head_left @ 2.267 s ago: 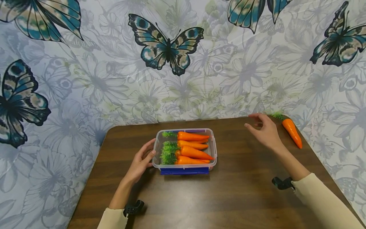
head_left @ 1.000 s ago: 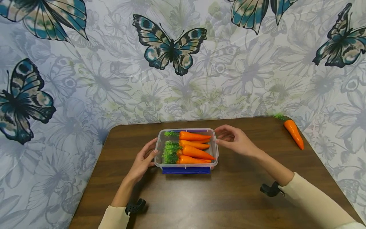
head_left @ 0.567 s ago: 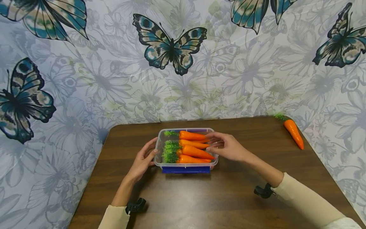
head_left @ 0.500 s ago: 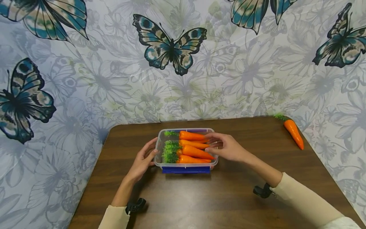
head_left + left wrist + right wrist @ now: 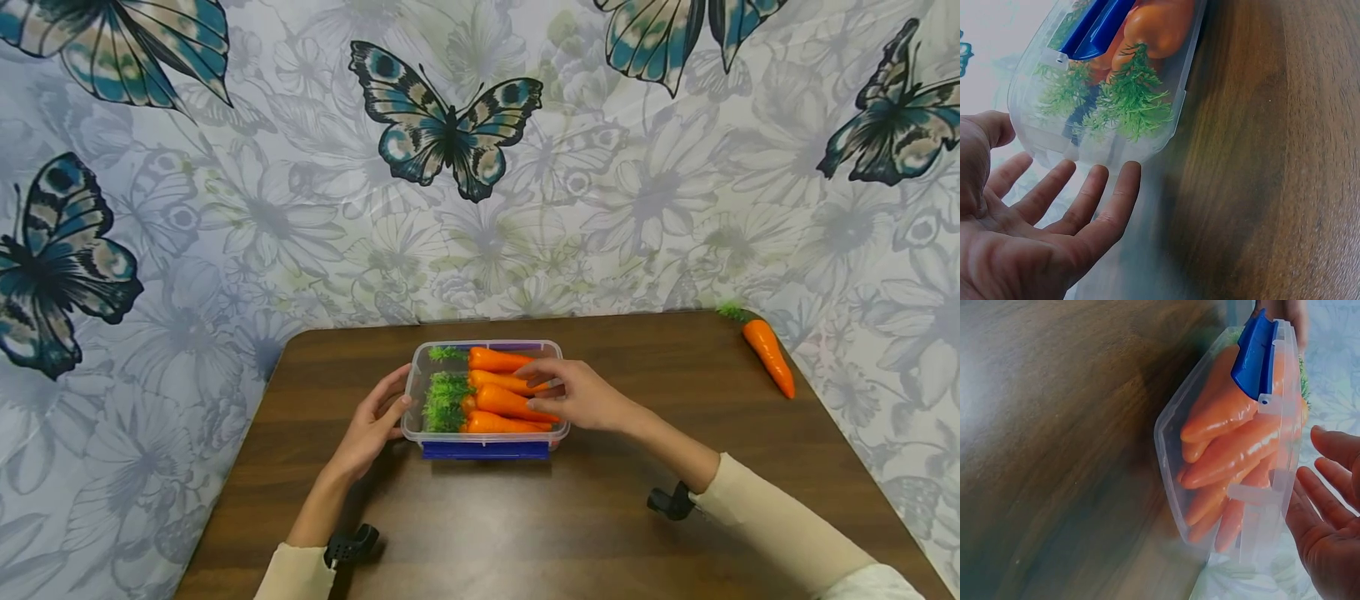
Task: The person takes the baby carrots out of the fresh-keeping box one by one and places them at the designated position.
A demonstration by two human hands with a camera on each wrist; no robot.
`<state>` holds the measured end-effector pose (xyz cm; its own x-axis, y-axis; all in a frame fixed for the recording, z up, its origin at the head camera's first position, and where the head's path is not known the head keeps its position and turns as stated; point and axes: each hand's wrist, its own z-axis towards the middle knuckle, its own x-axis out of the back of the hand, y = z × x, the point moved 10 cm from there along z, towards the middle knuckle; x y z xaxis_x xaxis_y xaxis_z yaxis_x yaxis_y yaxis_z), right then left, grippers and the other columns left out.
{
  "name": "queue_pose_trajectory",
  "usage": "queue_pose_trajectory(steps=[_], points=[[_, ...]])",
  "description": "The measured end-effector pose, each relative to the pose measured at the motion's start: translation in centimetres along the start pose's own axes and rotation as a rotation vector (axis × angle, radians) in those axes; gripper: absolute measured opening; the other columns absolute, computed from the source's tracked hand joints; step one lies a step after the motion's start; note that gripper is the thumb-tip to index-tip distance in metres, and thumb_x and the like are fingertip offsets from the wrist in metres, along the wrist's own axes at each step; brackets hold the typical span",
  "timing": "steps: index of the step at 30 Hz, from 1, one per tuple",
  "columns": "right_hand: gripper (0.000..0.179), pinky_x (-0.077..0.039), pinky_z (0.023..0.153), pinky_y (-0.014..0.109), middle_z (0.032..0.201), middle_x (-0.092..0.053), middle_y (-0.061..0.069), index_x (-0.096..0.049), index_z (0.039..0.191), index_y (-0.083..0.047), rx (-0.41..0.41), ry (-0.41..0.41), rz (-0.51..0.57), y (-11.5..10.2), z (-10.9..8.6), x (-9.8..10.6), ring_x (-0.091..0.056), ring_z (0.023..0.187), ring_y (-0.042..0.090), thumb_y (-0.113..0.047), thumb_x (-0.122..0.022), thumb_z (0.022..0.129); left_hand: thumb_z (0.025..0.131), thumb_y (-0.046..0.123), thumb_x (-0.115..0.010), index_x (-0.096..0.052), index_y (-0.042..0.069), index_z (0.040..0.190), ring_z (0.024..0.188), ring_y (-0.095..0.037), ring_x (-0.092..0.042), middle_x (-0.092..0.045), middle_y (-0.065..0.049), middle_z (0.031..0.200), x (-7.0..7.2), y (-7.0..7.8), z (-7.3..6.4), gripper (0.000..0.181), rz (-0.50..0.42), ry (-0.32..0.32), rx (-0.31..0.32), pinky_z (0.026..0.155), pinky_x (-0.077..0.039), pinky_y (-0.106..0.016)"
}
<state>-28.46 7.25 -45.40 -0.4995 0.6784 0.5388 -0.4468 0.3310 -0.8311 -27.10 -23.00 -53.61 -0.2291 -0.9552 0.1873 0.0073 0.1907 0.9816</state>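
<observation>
A clear plastic food container [image 5: 486, 438] with blue side latches stands on the table, its top uncovered. Several orange carrots [image 5: 510, 402] with green leafy tops lie inside, tips to the right. My left hand [image 5: 371, 421] is at the container's left end, thumb by the rim and fingertips against the wall, as the left wrist view also shows [image 5: 1041, 231]. Over the right end hangs my right hand [image 5: 588, 396], fingers spread above the carrot tips. In the right wrist view, these fingers [image 5: 1325, 494] hold nothing and sit right at the rim.
One more carrot [image 5: 768, 358] lies near the right back edge of the brown wooden table [image 5: 600, 517]. Behind the table hangs a butterfly-patterned cloth [image 5: 487, 250]. A dark band with a camera [image 5: 352, 545] is worn on each wrist.
My right hand has come from near the lone carrot leftward to the container, and now reaches over the carrots inside. My left hand stays at the container's left end.
</observation>
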Motion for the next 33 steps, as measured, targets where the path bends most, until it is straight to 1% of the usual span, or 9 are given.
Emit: queue_pose_trajectory(steps=[5, 7, 13, 18, 22, 27, 33], points=[[0.046, -0.06, 0.104, 0.056, 0.146, -0.069, 0.015, -0.065, 0.143, -0.006, -0.021, -0.048, -0.026, 0.2, 0.4, -1.2, -0.073, 0.125, 0.037, -0.013, -0.078, 0.099, 0.116, 0.032, -0.052, -0.033, 0.03, 0.17, 0.147, -0.052, -0.05, -0.043, -0.02, 0.166, 0.0, -0.2, -0.3, 0.057, 0.004, 0.003, 0.008, 0.09, -0.063, -0.04], [0.048, -0.06, 0.104, 0.053, 0.147, -0.068, 0.013, -0.065, 0.144, -0.007, -0.028, -0.058, -0.042, 0.2, 0.6, -1.5, -0.073, 0.126, 0.035, -0.016, -0.079, 0.099, 0.116, 0.033, -0.052, -0.033, 0.03, 0.17, 0.147, -0.052, -0.05, -0.043, -0.02, 0.166, -0.1, -0.3, -0.3, 0.057, 0.006, 0.002, 0.009, 0.09, -0.063, -0.04], [0.051, -0.061, 0.102, 0.051, 0.147, -0.068, 0.012, -0.063, 0.146, -0.008, 0.009, -0.061, -0.125, -0.5, 1.1, -1.8, -0.072, 0.126, 0.034, -0.02, -0.08, 0.099, 0.116, 0.032, -0.051, -0.034, 0.032, 0.17, 0.147, -0.051, -0.051, -0.043, -0.019, 0.167, 0.0, -0.3, -0.2, 0.056, 0.008, 0.011, 0.007, 0.089, -0.063, -0.038], [0.05, -0.062, 0.102, 0.047, 0.145, -0.069, 0.008, -0.064, 0.145, -0.01, -0.002, -0.063, -0.204, -0.4, 1.6, -2.1, -0.072, 0.124, 0.029, -0.02, -0.081, 0.099, 0.116, 0.032, -0.051, -0.033, 0.032, 0.17, 0.147, -0.052, -0.051, -0.042, -0.019, 0.167, 0.0, 0.0, -0.2, 0.057, 0.005, 0.006, 0.011, 0.089, -0.063, -0.036], [0.049, -0.059, 0.105, 0.046, 0.143, -0.07, 0.007, -0.065, 0.144, -0.01, 0.009, -0.054, -0.259, -0.4, 2.1, -2.3, -0.07, 0.125, 0.027, -0.02, -0.081, 0.099, 0.116, 0.033, -0.051, -0.033, 0.031, 0.17, 0.147, -0.051, -0.05, -0.042, -0.02, 0.167, 0.1, 0.3, -0.1, 0.057, -0.005, 0.009, 0.008, 0.088, -0.063, -0.034], [0.049, -0.056, 0.111, 0.046, 0.146, -0.069, 0.005, -0.065, 0.144, -0.011, -0.005, -0.078, -0.3, -0.3, 2.5, -2.7, -0.068, 0.13, 0.025, -0.021, -0.08, 0.099, 0.116, 0.033, -0.051, -0.033, 0.031, 0.17, 0.147, -0.051, -0.05, -0.042, -0.02, 0.166, 0.2, 0.4, -0.1, 0.057, -0.009, 0.014, 0.014, 0.088, -0.063, -0.033], [0.053, -0.051, 0.118, 0.047, 0.149, -0.067, 0.008, -0.061, 0.148, -0.01, 0.032, -0.098, -0.375, -0.4, 2.6, -3.5, -0.063, 0.138, 0.027, -0.017, -0.08, 0.098, 0.116, 0.032, -0.051, -0.033, 0.03, 0.17, 0.147, -0.051, -0.05, -0.043, -0.02, 0.166, 0.0, 0.3, -0.2, 0.058, -0.016, 0.008, 0.008, 0.088, -0.063, -0.033]])
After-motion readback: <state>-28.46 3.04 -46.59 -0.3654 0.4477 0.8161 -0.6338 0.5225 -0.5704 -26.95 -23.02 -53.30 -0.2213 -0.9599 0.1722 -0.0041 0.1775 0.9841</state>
